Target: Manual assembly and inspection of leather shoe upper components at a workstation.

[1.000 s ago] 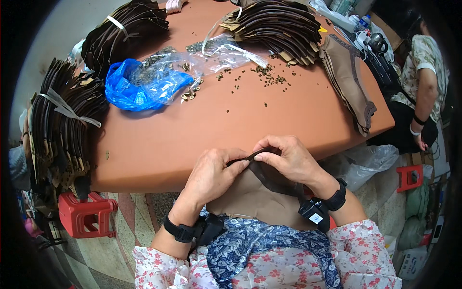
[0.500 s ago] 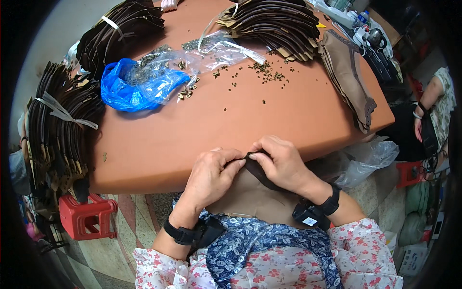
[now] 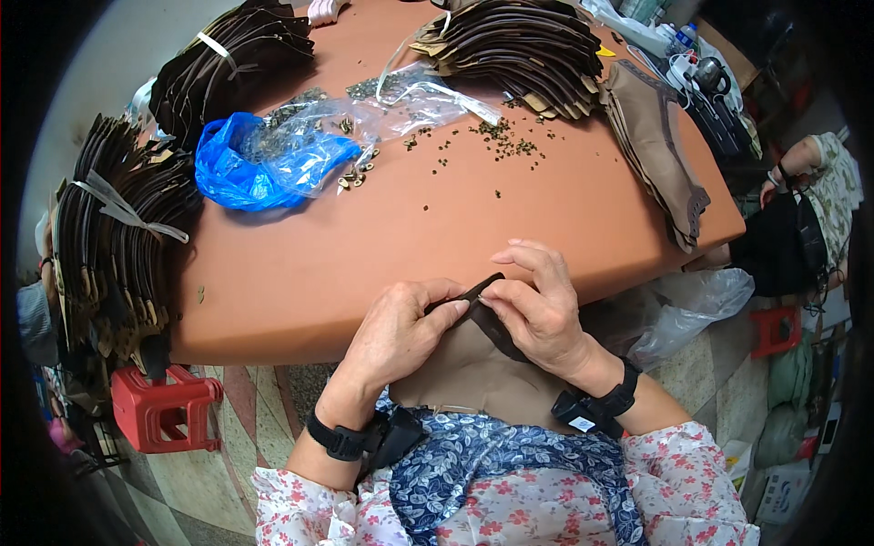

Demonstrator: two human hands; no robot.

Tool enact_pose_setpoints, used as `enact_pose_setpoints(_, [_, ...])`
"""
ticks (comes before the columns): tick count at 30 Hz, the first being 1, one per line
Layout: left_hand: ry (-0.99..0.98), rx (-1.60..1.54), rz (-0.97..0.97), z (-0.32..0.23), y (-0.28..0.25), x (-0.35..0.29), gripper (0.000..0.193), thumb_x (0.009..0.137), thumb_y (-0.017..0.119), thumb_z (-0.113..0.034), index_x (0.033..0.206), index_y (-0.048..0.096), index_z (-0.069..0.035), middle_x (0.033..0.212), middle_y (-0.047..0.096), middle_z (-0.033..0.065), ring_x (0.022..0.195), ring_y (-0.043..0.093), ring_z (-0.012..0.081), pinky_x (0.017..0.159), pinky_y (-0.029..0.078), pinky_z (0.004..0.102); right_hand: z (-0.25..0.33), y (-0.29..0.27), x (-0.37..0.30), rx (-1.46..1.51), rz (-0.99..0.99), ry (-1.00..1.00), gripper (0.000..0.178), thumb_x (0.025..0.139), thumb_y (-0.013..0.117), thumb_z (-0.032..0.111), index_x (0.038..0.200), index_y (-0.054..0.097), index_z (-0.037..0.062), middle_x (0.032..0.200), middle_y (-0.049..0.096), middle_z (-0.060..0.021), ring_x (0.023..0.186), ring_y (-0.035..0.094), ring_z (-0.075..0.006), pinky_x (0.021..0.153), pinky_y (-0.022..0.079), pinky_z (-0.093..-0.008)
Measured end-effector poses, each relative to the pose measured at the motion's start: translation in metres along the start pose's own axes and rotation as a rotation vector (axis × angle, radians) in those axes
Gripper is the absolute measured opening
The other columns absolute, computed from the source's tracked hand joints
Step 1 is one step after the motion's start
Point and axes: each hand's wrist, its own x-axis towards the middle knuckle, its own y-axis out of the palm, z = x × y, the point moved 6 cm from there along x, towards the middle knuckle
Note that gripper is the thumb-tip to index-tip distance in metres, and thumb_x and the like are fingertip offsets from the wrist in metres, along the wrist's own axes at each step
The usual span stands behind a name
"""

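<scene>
A taupe leather shoe-upper piece with a dark brown edge lies across my lap, its upper end raised against the table's front edge. My left hand is closed, pinching the dark edge between thumb and forefinger. Just beside it, my right hand brings thumb and forefinger together at the same dark edge, its other fingers lifted away. Whatever is between those right fingertips is too small to make out. Small dark metal fittings lie scattered on the table beyond my hands.
Bundled dark upper pieces stand at the left; another tied bundle sits at the back. Taupe pieces lie at the right edge. A blue plastic bag is beside loose fittings. Red stools and a seated person are nearby.
My right hand has opened its outer fingers upward, uncovering more of the dark edge. My left hand keeps its pinch. The person at the right has moved their arm up.
</scene>
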Motion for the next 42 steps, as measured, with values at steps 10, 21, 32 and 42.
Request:
enact_pose_setpoints(10, [-0.025, -0.001, -0.014, 0.003, 0.003, 0.0, 0.021, 0.088, 0.059, -0.015, 0.1, 0.069, -0.001, 0.077, 0.067, 0.0175, 0.071, 0.066, 0.0243, 0.069, 0.05, 0.0336, -0.014, 0.006, 0.003, 0.224, 0.137, 0.233, 0.008, 0.075, 0.069, 0.003, 0.08, 0.062, 0.0028, 0.114, 0.057, -0.011, 0.116, 0.049, -0.0331, 0.095, 0.04, -0.0411])
enact_pose_setpoints(21, [0.04, 0.021, -0.039, 0.002, 0.002, -0.001, 0.022, 0.086, 0.062, -0.013, 0.104, 0.069, -0.003, 0.081, 0.068, 0.018, 0.073, 0.067, 0.0256, 0.069, 0.05, 0.0344, -0.027, 0.011, 0.005, 0.572, 0.186, 0.526, 0.014, 0.079, 0.067, 0.004, 0.09, 0.061, -0.0011, 0.085, 0.064, -0.012, 0.077, 0.064, -0.0242, 0.073, 0.051, -0.0328])
enact_pose_setpoints(32, [0.129, 0.118, -0.108, 0.0, 0.001, -0.003, 0.016, 0.085, 0.062, -0.01, 0.095, 0.068, 0.001, 0.081, 0.067, 0.0186, 0.073, 0.066, 0.0297, 0.069, 0.05, 0.0343, -0.017, 0.016, 0.007, 0.243, 0.239, 0.26, 0.009, 0.078, 0.065, 0.004, 0.087, 0.063, 0.0028, 0.08, 0.062, -0.0098, 0.078, 0.059, -0.0265, 0.075, 0.043, -0.0344])
enact_pose_setpoints(42, [0.031, -0.114, -0.044, 0.006, -0.001, -0.008, 0.019, 0.09, 0.058, -0.011, 0.099, 0.067, 0.003, 0.078, 0.067, 0.0066, 0.072, 0.059, 0.0102, 0.068, 0.048, 0.0269, -0.014, 0.004, 0.007, 0.39, 0.086, 0.388, 0.027, 0.072, 0.072, 0.001, 0.096, 0.059, 0.0024, 0.089, 0.058, -0.0094, 0.077, 0.057, -0.0297, 0.073, 0.046, -0.0376])
